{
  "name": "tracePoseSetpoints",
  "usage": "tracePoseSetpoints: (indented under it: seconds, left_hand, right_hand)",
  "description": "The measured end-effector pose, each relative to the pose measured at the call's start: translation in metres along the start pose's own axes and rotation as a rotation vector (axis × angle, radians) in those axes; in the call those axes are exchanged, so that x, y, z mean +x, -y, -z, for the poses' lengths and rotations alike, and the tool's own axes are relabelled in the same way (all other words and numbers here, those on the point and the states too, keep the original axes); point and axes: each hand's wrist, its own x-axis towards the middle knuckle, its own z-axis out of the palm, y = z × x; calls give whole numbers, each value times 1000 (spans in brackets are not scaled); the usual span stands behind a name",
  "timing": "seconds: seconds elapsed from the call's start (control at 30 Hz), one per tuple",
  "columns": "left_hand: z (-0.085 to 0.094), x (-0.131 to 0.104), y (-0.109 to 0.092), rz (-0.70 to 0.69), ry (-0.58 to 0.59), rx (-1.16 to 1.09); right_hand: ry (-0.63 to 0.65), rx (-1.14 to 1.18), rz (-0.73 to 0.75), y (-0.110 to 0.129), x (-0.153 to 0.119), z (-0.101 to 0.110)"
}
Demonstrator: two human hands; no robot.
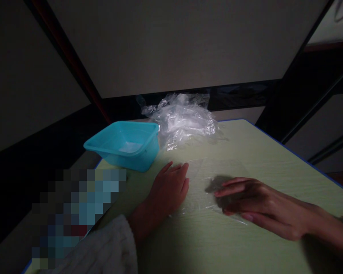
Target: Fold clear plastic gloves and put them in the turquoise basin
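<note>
A flat, clear plastic bag (198, 190) lies on the pale wood-patterned table between my hands. My left hand (170, 186) rests palm down at its left edge, fingers a little apart. Over the bag's right part is my right hand (263, 205), its fingers stretched out and pointing left, with a shadow beneath the fingertips. Whether those fingertips press on the film or hover just above it, I cannot tell. Nothing shows gripped in either hand.
A turquoise plastic basin (147, 154) stands at the back left with something white inside. Beside it, crumpled clear plastic bags (185, 120) pile up at the table's (246, 137) far edge, close to a panelled wall (174, 45). A pixelated patch covers the left side.
</note>
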Motion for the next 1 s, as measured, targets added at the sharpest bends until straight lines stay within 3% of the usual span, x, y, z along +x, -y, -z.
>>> tracePoseSetpoints:
  seconds: [0.33, 0.53, 0.7, 1.0]
  left_hand:
    - [-2, 0, 2, 23, 20, -20]
    - [-4, 1, 2, 41, 60, -51]
    - [-4, 1, 2, 48, 1, -84]
    - [-7, 1, 5, 75, -29, -132]
  right_hand:
    - [-36, 27, -19, 1, 2, -1]
    - [-69, 37, -130, -7, -7, 8]
    - [-1, 124, -248, -5, -12, 20]
    - [-19, -55, -256, -3, -22, 17]
